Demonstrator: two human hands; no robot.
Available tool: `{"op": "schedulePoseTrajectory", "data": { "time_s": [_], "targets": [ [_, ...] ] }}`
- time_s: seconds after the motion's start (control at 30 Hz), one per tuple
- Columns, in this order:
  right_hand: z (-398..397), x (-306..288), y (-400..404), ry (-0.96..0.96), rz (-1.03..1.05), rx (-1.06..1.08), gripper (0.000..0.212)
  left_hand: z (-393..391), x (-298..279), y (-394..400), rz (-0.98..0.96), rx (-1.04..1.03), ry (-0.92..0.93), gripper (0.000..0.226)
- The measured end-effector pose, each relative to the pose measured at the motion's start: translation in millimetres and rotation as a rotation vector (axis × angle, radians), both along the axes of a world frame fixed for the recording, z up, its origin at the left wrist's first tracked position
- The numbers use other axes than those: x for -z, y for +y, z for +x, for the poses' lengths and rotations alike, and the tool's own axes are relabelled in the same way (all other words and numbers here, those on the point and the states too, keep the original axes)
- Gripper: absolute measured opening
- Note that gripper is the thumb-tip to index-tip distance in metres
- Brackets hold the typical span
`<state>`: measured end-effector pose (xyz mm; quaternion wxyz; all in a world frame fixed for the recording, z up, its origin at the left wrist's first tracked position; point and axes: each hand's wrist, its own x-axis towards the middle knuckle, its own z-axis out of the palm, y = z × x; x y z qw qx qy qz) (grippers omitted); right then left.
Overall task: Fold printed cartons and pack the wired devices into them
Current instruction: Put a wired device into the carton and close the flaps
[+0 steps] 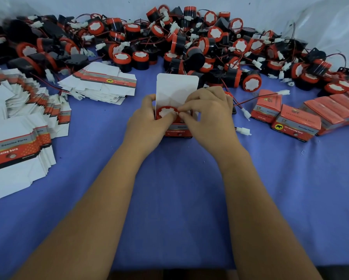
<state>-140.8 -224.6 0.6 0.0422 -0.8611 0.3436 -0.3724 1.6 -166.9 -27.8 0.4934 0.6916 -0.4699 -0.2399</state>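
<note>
A printed red and grey carton stands on the blue cloth at the centre, its white top flap upright. A red-rimmed black wired device sits in the carton's open mouth, white face up. My left hand grips the carton's left side, thumb on the device rim. My right hand holds the right side, its fingers pinching at the device's edge. The carton's lower body is mostly hidden by my hands.
A big heap of wired devices fills the back of the table. Flat unfolded cartons lie in stacks at the left and centre-left. Packed closed cartons stand at the right. Loose white connectors lie beside my right hand.
</note>
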Motion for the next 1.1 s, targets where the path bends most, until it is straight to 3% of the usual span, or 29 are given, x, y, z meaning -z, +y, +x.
{"op": "schedulePoseTrajectory", "data": {
  "time_s": [0.2, 0.37, 0.47, 0.57, 0.63, 0.73, 0.93, 1.1],
  "targets": [
    [7, 0, 6, -0.246, 0.276, -0.107, 0.017, -18, -6, -4, -0.047, -0.098, 0.173, 0.034],
    [10, -1, 11, -0.365, 0.447, -0.154, 0.039, -26, -12, -6, -0.048, -0.156, 0.253, 0.047],
    [8, 0, 13, -0.395, 0.527, -0.185, 0.034, -25, -13, -5, -0.059, -0.160, 0.283, 0.050],
    [8, 1, 8, -0.557, 0.696, -0.230, 0.024, -24, -13, -5, -0.062, -0.168, 0.353, 0.039],
    [9, 4, 3, -0.628, 0.765, -0.216, 0.020, -23, -16, -5, -0.057, -0.158, 0.462, 0.045],
    [14, 10, 0, -0.613, 0.710, -0.111, 0.021, -21, -15, -6, -0.131, -0.071, 0.634, 0.059],
    [21, 20, -2, -0.632, 0.692, 0.095, 0.048, -12, -10, -9, -0.127, -0.112, 0.450, 0.031],
    [14, 21, -1, -0.619, 0.843, -0.108, 0.044, -11, -4, -7, -0.116, -0.049, 0.313, 0.035]
  ]
}}
